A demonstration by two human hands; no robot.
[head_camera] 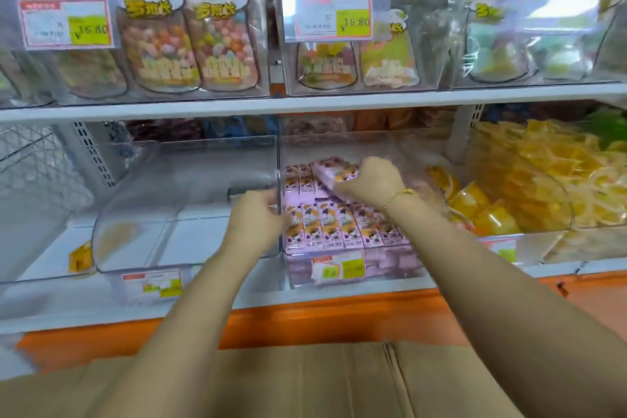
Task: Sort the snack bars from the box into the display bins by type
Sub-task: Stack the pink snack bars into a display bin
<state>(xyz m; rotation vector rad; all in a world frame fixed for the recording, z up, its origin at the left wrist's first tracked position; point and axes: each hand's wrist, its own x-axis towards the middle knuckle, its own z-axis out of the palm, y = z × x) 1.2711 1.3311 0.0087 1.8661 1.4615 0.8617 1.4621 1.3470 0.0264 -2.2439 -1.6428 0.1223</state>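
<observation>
Bins (190, 180), centre: clear hard plastic, glossy, glare streaks on the walls.
Bars (342, 227): pink film wrappers, slick sheen.
Box (305, 380), bottom edge: brown cardboard, matt (blur hides any finer texture).
Shelf (305, 103): white painted metal, smooth.
Packets (481, 207), right: yellow translucent film, shiny.
Pouches (159, 44), upper left: clear glossy plastic.
Tags (66, 24): paper behind clear sleeves.
Bracelet (397, 196): gold-toned metal, bright.

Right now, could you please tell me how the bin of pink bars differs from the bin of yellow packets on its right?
The pink bars lie in tidy rows; the yellow packets are heaped loosely. The pink-bar bin has the right hand inside it, gripping a bundle of bars; no hand is in the yellow-packet bin. Both are clear plastic bins on the lower shelf.
</observation>
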